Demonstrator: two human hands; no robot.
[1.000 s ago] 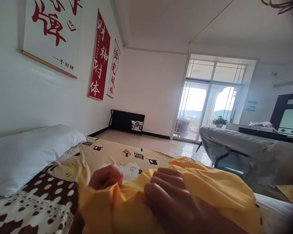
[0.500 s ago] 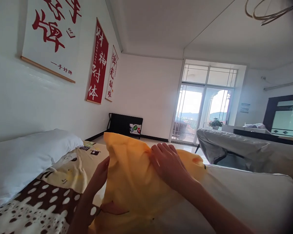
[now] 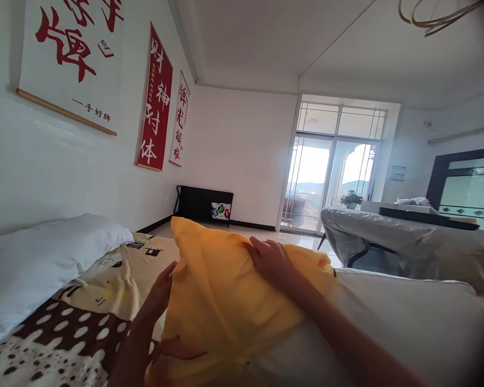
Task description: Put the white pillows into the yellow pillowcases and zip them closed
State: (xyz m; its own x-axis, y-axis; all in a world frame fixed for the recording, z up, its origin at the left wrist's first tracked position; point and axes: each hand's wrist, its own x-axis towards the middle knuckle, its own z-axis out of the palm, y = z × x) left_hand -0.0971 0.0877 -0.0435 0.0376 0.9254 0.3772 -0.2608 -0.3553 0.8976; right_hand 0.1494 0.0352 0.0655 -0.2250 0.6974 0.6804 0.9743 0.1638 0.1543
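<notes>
A yellow pillowcase covers the left part of a white pillow, whose right part sticks out bare. My right hand is closed on the case's upper edge, thumb on the near side and fingers over the top. At the left side of the case, my left hand grips the cloth, its fingertips mostly hidden behind it. One corner of the case stands up, pointed, between the hands.
Another white pillow lies at left on a patterned blanket. Beyond stand a black folded piece of furniture and, at right, a plastic-covered table near glass doors. Scrolls hang on the left wall.
My right hand has shifted slightly along the top of the pillowcase, its fingers now further over the far side. The view has turned a little; my left hand keeps its place at the case.
</notes>
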